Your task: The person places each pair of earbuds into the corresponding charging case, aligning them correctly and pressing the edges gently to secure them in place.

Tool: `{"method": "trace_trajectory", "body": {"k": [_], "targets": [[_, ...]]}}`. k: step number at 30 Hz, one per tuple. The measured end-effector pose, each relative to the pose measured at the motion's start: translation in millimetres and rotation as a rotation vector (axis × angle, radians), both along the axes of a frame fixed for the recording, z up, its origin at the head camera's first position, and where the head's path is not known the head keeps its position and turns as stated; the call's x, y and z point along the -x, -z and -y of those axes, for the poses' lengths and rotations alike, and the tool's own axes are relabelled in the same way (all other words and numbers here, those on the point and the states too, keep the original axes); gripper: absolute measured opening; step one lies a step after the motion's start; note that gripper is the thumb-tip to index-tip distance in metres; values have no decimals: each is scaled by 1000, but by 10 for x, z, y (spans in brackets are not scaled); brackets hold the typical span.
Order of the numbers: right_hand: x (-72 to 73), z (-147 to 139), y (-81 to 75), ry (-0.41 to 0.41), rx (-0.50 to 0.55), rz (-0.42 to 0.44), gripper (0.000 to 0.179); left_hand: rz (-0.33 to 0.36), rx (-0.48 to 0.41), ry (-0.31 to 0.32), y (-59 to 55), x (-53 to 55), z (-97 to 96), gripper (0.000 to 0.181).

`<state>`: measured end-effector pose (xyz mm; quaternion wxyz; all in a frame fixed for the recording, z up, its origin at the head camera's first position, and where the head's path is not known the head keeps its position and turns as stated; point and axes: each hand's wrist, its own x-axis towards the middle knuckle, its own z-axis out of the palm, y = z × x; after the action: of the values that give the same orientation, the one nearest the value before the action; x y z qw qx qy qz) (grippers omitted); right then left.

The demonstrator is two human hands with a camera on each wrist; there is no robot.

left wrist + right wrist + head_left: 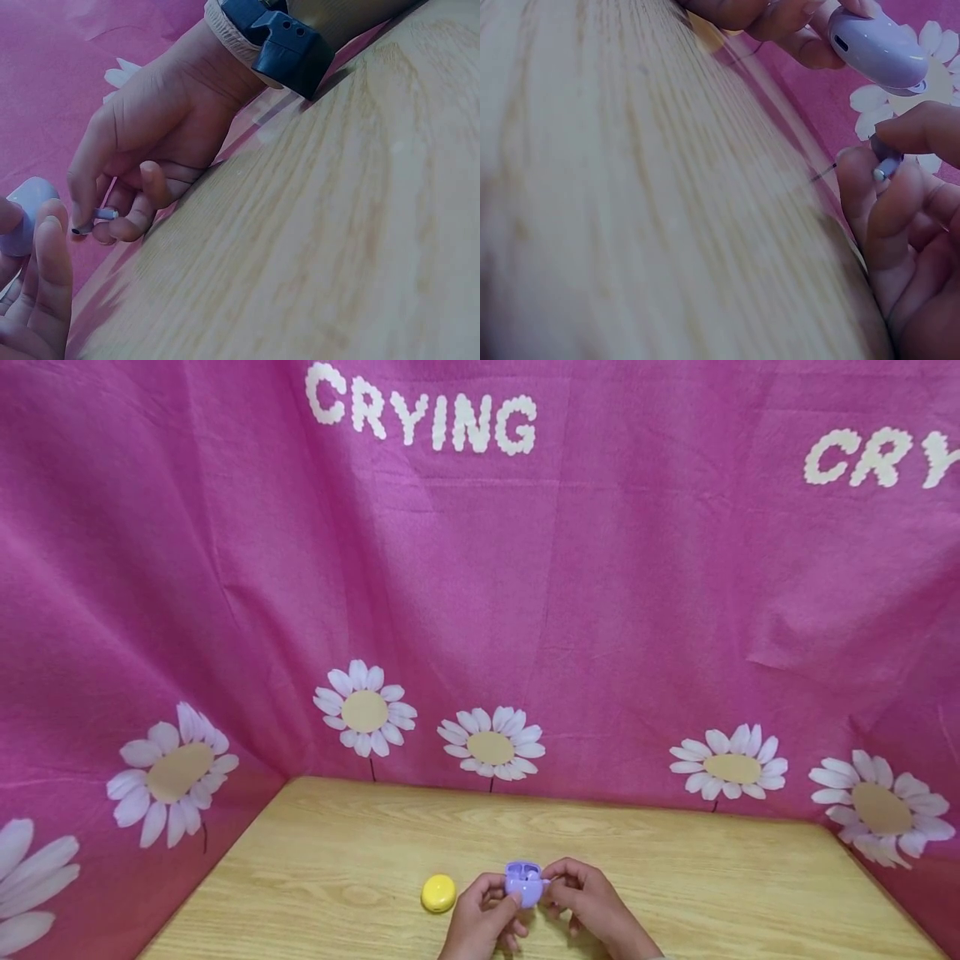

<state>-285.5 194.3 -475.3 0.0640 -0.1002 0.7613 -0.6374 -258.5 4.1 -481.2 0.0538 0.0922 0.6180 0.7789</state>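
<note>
My left hand (482,914) grips a purple earbud case (523,891), its lid raised and its inside facing me. One earbud seems to sit in the right-hand slot of the case. Just right of it, my right hand (588,902) pinches a small purple earbud (886,166) between thumb and fingers, its stem pointing out. In the right wrist view the glossy case (881,52) shows a dark port slot on its base, held above the earbud. The left wrist view shows the same earbud (103,214) at the right hand's fingertips, apart from the case.
A round yellow case (438,893) lies on the wooden table (337,835), left of my left hand. A pink cloth (600,610) with daisies and white letters hangs behind the table and along its sides. The right wrist wears a black device (296,56).
</note>
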Motion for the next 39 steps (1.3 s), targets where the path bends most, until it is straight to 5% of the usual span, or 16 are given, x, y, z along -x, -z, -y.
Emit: {"method": "trace_trajectory", "body": {"k": [29,39], "targets": [[-26,-57,-17,8,121,27,26,22,-2,39,8,-8,-19,26],[5,-134,45,-13,278,62,26,21,6,73,34,-9,-25,26]]}}
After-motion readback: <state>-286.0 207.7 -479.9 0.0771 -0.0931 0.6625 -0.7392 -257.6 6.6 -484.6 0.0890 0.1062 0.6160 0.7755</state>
